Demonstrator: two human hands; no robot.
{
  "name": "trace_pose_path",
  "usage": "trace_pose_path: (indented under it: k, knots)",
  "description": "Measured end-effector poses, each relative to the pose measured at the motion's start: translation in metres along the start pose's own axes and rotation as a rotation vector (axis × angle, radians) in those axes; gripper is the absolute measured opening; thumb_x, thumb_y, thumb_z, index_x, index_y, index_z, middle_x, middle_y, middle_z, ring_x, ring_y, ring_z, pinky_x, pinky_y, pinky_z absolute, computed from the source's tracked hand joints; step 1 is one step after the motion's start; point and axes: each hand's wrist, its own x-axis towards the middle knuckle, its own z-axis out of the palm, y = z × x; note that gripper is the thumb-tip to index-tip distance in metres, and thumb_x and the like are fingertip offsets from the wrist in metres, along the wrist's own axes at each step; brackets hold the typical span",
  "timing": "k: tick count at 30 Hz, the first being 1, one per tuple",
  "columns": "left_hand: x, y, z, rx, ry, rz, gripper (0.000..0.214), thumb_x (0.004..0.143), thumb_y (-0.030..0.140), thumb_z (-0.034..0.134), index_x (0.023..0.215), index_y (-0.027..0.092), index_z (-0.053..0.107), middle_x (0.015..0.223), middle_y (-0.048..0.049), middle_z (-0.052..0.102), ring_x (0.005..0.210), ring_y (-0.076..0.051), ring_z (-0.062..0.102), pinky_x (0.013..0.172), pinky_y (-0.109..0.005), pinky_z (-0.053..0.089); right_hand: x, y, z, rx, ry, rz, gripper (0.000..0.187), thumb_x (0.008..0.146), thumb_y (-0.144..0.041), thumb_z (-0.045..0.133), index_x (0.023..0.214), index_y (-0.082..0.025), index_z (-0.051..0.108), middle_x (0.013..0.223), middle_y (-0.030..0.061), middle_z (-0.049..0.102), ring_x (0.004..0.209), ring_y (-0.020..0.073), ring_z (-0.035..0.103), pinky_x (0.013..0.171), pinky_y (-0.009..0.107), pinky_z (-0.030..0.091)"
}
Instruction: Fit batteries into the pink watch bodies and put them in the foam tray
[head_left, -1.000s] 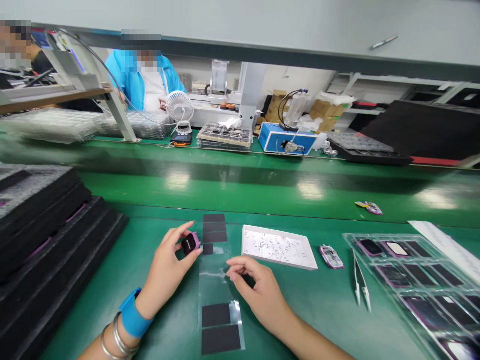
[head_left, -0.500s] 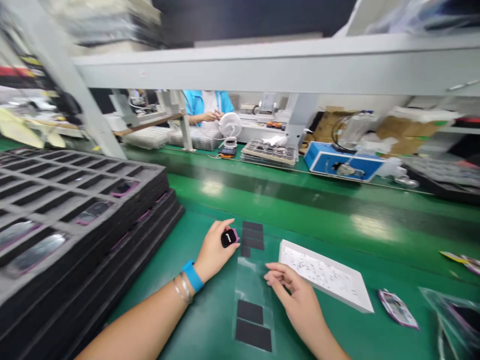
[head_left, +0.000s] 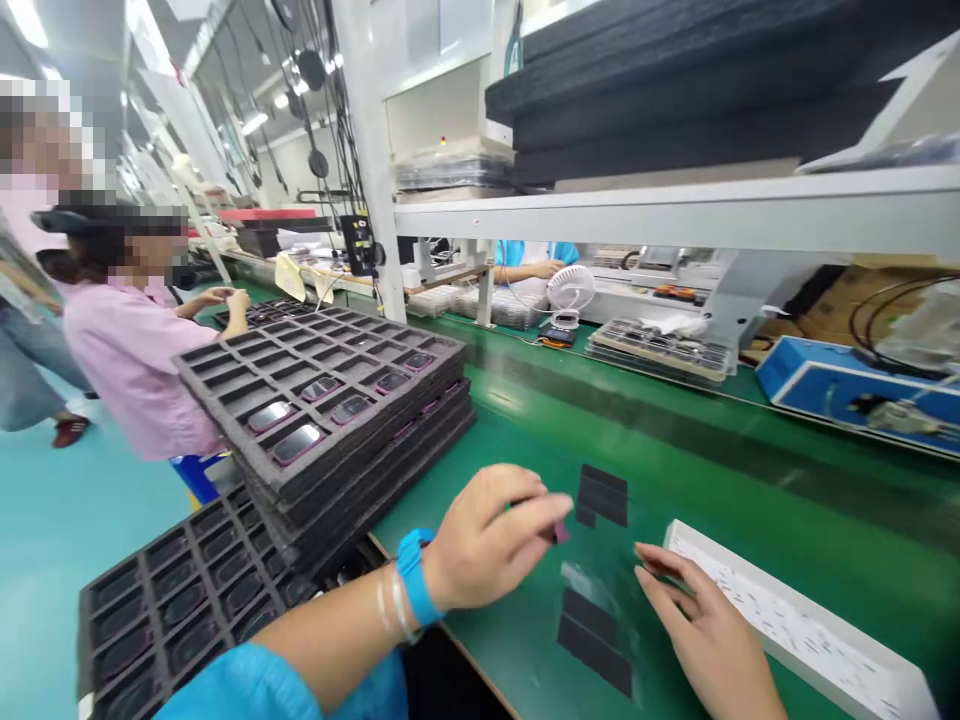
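Note:
My left hand (head_left: 491,535) is closed round a small purple-edged part (head_left: 560,531), of which only a corner shows past the fingers. It hovers over the green bench beside a clear film strip (head_left: 596,590) carrying black rectangular pads (head_left: 602,495). My right hand (head_left: 701,630) rests on the bench just right of the strip, fingers slightly curled and apart, holding nothing I can see. A blue band and thin bangles sit on my left wrist.
A stack of black foam trays (head_left: 330,400) with purple-rimmed parts stands at left, another tray (head_left: 187,590) lower down. A white tray (head_left: 795,620) lies at right. A person in pink sits at far left; another in blue works across the conveyor (head_left: 637,400).
The view has swung left, bringing the foam tray stack and a seated person into sight. My left hand has turned so the small part is mostly hidden; my right hand stays by the strip.

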Motion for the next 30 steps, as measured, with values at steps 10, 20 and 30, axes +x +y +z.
trace_pose_path:
  k: [10,20,30]
  knots:
    - [0.068,-0.064,-0.155,0.709,-0.186,-0.236,0.037,0.082,0.032,0.059,0.118,0.024,0.056,0.112,-0.0074,0.058,0.110,-0.025,0.051,0.099,-0.044,0.039,-0.003,-0.003,0.002,-0.029,-0.015,-0.047,0.043,0.070,-0.056,0.058,0.096,-0.023,0.065,0.114,0.0106,0.058,0.081,0.0237,0.067,0.055,0.026,0.055]
    - [0.090,-0.188,-0.175,0.858,-0.624,-0.761,0.034,0.075,0.038,0.066,0.101,0.017,0.063,0.095,-0.0078,0.062,0.090,-0.023,0.058,0.081,-0.032,0.044,0.002,-0.004,-0.001,-0.061,-0.021,-0.010,0.048,0.068,-0.060,0.055,0.098,-0.023,0.065,0.113,0.0098,0.059,0.085,0.0245,0.067,0.059,0.028,0.055]
    - [0.064,-0.181,-0.161,0.931,-0.785,-0.782,0.040,0.084,0.032,0.058,0.119,0.015,0.051,0.122,-0.0115,0.052,0.107,-0.025,0.052,0.089,-0.045,0.044,0.002,-0.016,-0.003,-0.062,-0.034,0.045,0.048,0.056,-0.060,0.058,0.085,-0.023,0.068,0.104,0.0093,0.065,0.080,0.0266,0.068,0.067,0.033,0.056]
